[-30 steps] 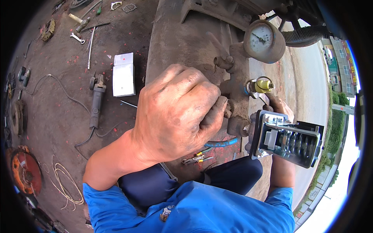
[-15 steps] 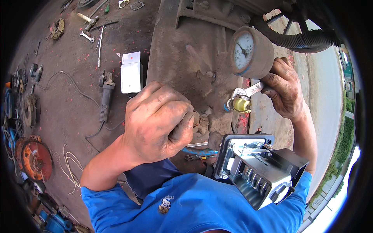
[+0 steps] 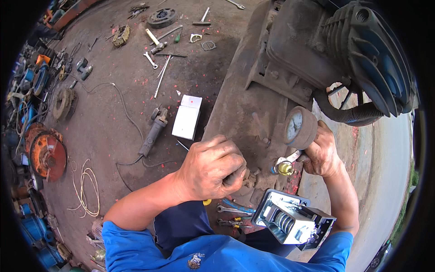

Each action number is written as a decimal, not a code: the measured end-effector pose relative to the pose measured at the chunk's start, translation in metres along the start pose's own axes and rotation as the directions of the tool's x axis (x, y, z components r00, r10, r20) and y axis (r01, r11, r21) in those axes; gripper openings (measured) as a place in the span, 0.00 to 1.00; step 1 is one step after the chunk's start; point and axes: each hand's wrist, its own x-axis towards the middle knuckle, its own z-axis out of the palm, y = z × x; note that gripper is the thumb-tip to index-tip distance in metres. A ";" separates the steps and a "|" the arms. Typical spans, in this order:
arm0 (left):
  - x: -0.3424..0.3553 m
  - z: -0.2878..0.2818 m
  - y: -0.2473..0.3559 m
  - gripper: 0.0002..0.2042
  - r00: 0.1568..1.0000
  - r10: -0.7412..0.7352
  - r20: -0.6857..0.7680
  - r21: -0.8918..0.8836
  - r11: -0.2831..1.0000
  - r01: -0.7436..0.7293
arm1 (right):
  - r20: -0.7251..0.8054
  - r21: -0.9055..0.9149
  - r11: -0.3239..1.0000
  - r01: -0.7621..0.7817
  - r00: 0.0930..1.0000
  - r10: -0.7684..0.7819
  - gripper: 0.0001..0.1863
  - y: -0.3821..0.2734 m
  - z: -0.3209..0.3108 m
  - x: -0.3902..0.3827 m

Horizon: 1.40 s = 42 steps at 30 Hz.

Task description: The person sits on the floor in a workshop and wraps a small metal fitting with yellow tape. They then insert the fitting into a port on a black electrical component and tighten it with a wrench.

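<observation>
My right hand [image 3: 322,152] is closed around the handle of a wrench [image 3: 293,156], just behind the round pressure gauge [image 3: 295,127]. The wrench's head sits around a brass-coloured fitting [image 3: 285,168]. My left hand [image 3: 213,167] forms a fist over the dusty metal surface, thumb pressed to the curled fingers. Whether anything lies inside it is hidden. Nearest to me is a pressure switch [image 3: 290,220] with its cover off, a coil spring showing in its metal frame.
A ribbed compressor head [image 3: 369,54] and a corrugated hose [image 3: 351,109] rise at the far right. On the ground at left lie an angle grinder [image 3: 154,131], a white box [image 3: 186,119], a hammer [image 3: 156,43] and a cord [image 3: 86,190]. Pliers [image 3: 231,222] rest near my legs.
The view has shifted, so more of the compressor shows and the things appear smaller. My right hand stays on the wrench, and my left hand stays closed.
</observation>
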 end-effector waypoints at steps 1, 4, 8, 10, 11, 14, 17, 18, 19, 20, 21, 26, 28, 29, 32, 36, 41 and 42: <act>0.006 -0.003 0.008 0.08 1.000 -0.002 -0.020 0.018 1.000 0.003 | -0.019 0.012 1.000 -0.021 1.000 0.021 0.14 0.000 -0.002 -0.002; 0.000 -0.005 0.007 0.07 1.000 -0.007 -0.007 0.044 0.999 0.007 | -0.070 -0.004 0.997 -0.077 0.995 0.076 0.14 -0.014 0.007 -0.006; 0.001 -0.008 0.008 0.05 1.000 -0.001 -0.011 0.028 1.000 0.001 | -0.070 -0.066 0.979 -0.193 0.980 0.188 0.16 -0.033 0.001 -0.013; 0.000 -0.005 0.008 0.05 1.000 -0.007 -0.024 0.043 0.999 0.008 | -0.082 -0.096 0.963 -0.253 0.966 0.246 0.15 -0.042 0.002 -0.015; 0.002 -0.002 0.009 0.05 0.999 0.006 -0.054 0.027 1.000 -0.005 | -0.080 -0.095 0.951 -0.293 0.955 0.286 0.17 -0.045 0.002 -0.022; 0.001 -0.001 0.010 0.04 0.998 0.005 -0.064 0.032 0.999 -0.003 | -0.127 -0.130 0.925 -0.357 0.931 0.342 0.16 -0.057 0.004 -0.026; -0.003 -0.003 0.011 0.04 0.996 0.002 -0.087 0.042 0.999 0.002 | -0.137 -0.147 0.903 -0.403 0.913 0.385 0.17 -0.066 0.009 -0.027; -0.004 -0.005 0.010 0.04 0.995 0.011 -0.095 0.050 0.999 -0.006 | -0.134 -0.162 0.883 -0.440 0.896 0.422 0.17 -0.071 0.009 -0.025; -0.004 -0.006 0.010 0.05 0.995 0.013 -0.096 0.052 0.999 -0.008 | -0.143 -0.176 0.867 -0.467 0.883 0.447 0.16 -0.074 0.011 -0.026; -0.004 -0.003 0.008 0.05 0.994 0.029 -0.107 0.047 0.999 -0.024 | -0.141 -0.177 0.853 -0.491 0.870 0.472 0.15 -0.077 0.010 -0.030; -0.005 -0.002 0.007 0.05 0.992 0.041 -0.117 0.051 0.998 -0.035 | -0.139 -0.172 0.843 -0.510 0.860 0.492 0.14 -0.079 0.010 -0.032; -0.014 -0.005 0.009 0.09 0.991 0.022 -0.131 0.100 0.995 -0.009 | -0.107 -0.209 0.740 -0.639 0.767 0.632 0.12 -0.091 0.020 -0.043; -0.016 -0.010 0.012 0.10 0.989 0.024 -0.144 0.107 0.994 -0.009 | -0.079 -0.181 0.695 -0.696 0.715 0.695 0.12 -0.096 0.021 -0.044; -0.015 -0.007 0.011 0.09 0.989 0.031 -0.144 0.103 0.995 -0.017 | -0.048 -0.181 0.667 -0.722 0.684 0.728 0.12 -0.098 0.016 -0.045; -0.004 0.004 0.009 0.07 0.988 0.072 -0.135 0.075 0.995 -0.062 | -0.080 -0.205 0.576 -0.791 0.600 0.796 0.13 -0.105 0.012 -0.052; -0.015 -0.004 0.004 0.03 0.991 -0.011 -0.131 0.052 0.998 0.018 | 0.004 -0.314 0.680 -0.662 0.716 0.698 0.11 -0.122 0.005 -0.015; -0.007 0.004 0.003 0.03 0.996 -0.029 -0.088 -0.006 1.000 0.029 | -0.074 -0.254 0.667 -0.701 0.701 0.709 0.15 -0.113 0.009 -0.032; -0.005 0.005 0.005 0.03 0.996 -0.029 -0.082 -0.020 0.999 0.028 | -0.062 -0.144 0.664 -0.734 0.676 0.734 0.15 -0.110 0.011 -0.040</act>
